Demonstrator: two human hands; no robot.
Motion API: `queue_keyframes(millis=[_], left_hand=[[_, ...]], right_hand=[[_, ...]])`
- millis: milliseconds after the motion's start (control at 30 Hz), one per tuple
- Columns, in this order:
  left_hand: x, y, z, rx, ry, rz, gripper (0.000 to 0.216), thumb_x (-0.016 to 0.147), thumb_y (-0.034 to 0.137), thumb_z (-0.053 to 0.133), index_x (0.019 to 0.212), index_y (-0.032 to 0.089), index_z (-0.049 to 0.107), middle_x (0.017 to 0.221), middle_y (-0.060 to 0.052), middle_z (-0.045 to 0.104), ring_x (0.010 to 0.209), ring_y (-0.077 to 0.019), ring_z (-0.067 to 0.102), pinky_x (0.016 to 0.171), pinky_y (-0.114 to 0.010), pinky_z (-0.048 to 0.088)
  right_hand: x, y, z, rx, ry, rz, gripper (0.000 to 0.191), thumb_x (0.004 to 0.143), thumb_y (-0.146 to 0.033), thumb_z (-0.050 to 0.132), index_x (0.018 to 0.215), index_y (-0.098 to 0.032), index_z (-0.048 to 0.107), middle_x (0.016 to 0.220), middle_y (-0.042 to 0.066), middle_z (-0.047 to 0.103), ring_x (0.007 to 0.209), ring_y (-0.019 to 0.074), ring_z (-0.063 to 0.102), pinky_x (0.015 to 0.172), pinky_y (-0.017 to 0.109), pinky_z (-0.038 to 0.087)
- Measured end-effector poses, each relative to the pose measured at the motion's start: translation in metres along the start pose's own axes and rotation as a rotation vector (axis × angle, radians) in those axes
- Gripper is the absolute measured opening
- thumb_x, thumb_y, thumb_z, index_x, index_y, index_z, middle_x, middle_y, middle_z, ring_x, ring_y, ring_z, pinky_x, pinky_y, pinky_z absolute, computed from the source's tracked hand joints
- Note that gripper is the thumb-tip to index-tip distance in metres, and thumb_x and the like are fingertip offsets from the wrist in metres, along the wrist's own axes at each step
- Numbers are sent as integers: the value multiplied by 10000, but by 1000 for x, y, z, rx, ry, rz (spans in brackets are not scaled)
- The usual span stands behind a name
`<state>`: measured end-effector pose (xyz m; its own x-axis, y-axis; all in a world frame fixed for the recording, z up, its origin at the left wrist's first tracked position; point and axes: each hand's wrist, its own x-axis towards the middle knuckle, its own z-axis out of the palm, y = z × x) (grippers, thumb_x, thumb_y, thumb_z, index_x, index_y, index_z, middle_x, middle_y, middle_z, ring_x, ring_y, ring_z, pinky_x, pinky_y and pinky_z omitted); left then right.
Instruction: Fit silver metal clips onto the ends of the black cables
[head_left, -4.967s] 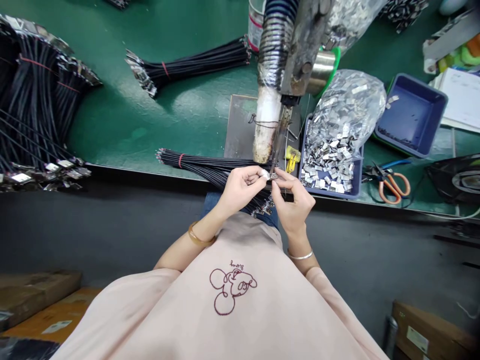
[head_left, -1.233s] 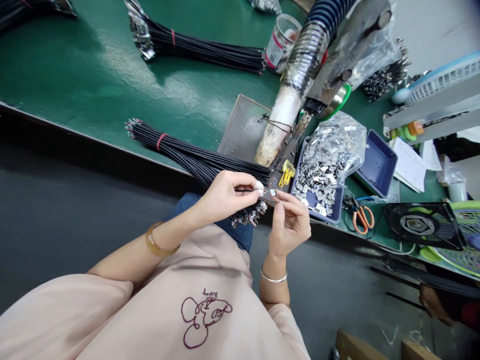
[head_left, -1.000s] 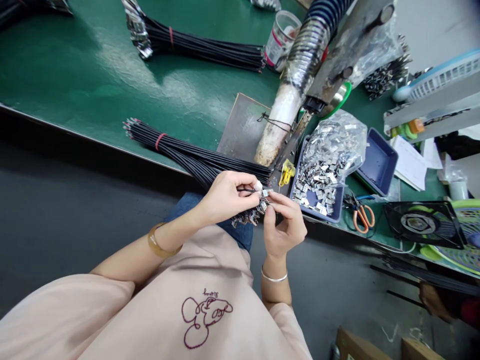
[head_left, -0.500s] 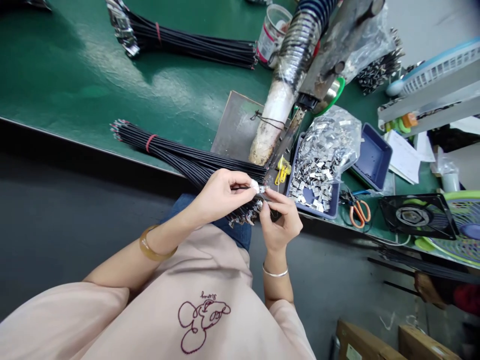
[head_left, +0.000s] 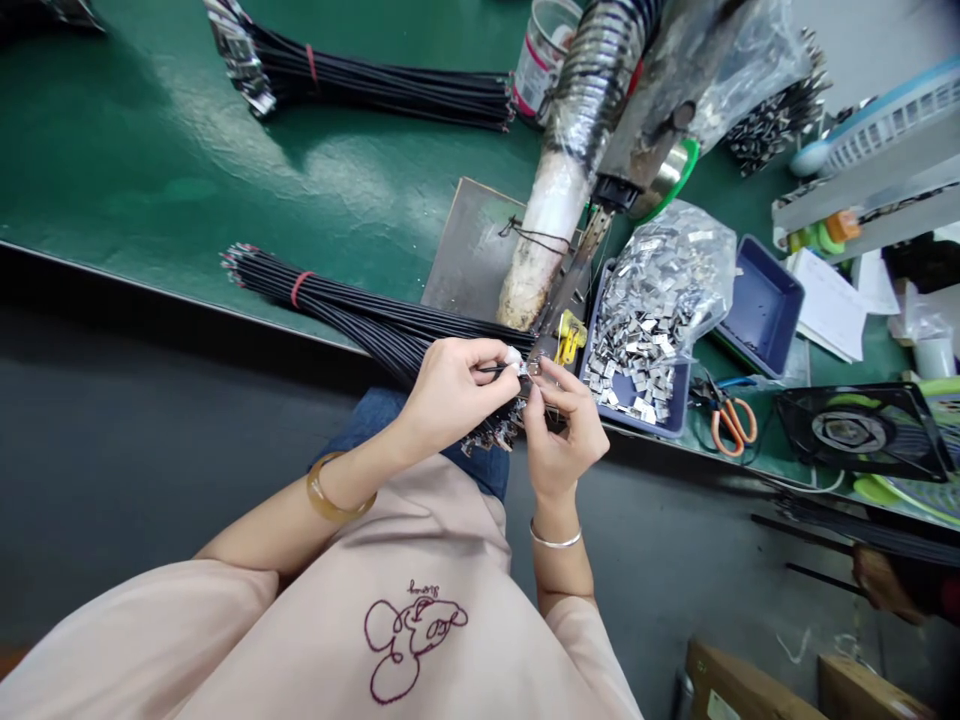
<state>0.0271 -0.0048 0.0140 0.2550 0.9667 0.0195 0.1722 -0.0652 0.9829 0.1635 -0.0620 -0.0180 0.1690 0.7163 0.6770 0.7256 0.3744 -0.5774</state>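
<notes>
Black cable (head_left: 491, 370) pinched in left hand (head_left: 456, 392); right hand (head_left: 564, 438) at metal connector (head_left: 533, 367), grip unclear; jar label (head_left: 531, 76) illegible, shirt script (head_left: 424, 589) inverted.

The wire (head_left: 491, 369), thin and black, runs through the pinch of the left hand (head_left: 454, 390), its end hidden from where I stand; just beyond that grip, the tiny silvery connector (head_left: 533, 367) sits by the right hand (head_left: 566, 432).

Cables (head_left: 360, 308) — smooth, semi-glossy plastic
</notes>
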Motion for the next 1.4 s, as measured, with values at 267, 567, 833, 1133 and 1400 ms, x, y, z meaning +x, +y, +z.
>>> queue_keyframes(millis=[267, 567, 833, 1133, 1400], left_hand=[[3, -1, 1, -17, 6, 19, 121, 740, 164, 581, 676, 108, 668, 560, 53, 333, 543, -54, 244, 479, -186, 220], [3, 5, -1, 15, -16, 16, 141, 733, 173, 598, 630, 105, 666, 526, 50, 367, 528, -54, 268, 475, -183, 254], [1, 6, 0, 13, 2, 14, 136, 750, 185, 608, 723, 104, 714, 644, -5, 623, 605, -83, 490, 531, -159, 398], [-2, 2, -1, 43, -53, -1, 147, 762, 180, 596, 690, 91, 689, 612, 12, 548, 580, -63, 424, 526, -150, 374], [-2, 0, -9, 37, -108, 58, 119, 771, 167, 598, 673, 115, 640, 553, 54, 375, 542, -56, 295, 483, -174, 266]], right_hand=[[8, -3, 1, -44, 21, 22, 94, 884, -125, 659, 920, -212, 665, 1056, 39, 777, 979, 170, 758, 835, 328, 644], [7, -5, -1, 4, 31, 47, 108, 859, -123, 680, 857, -222, 637, 1025, 32, 769, 945, 171, 758, 782, 325, 660], [13, -9, -2, -60, 24, 42, 117, 848, -125, 713, 896, -229, 692, 1041, 26, 764, 925, 169, 755, 832, 344, 654], [6, -8, -6, -76, 12, -5, 121, 849, -122, 697, 871, -227, 643, 1030, 27, 777, 920, 164, 759, 797, 302, 643], [6, -7, -6, -32, -29, 95, 95, 865, -137, 694, 914, -215, 671, 967, 26, 792, 860, 151, 773, 743, 240, 637]])
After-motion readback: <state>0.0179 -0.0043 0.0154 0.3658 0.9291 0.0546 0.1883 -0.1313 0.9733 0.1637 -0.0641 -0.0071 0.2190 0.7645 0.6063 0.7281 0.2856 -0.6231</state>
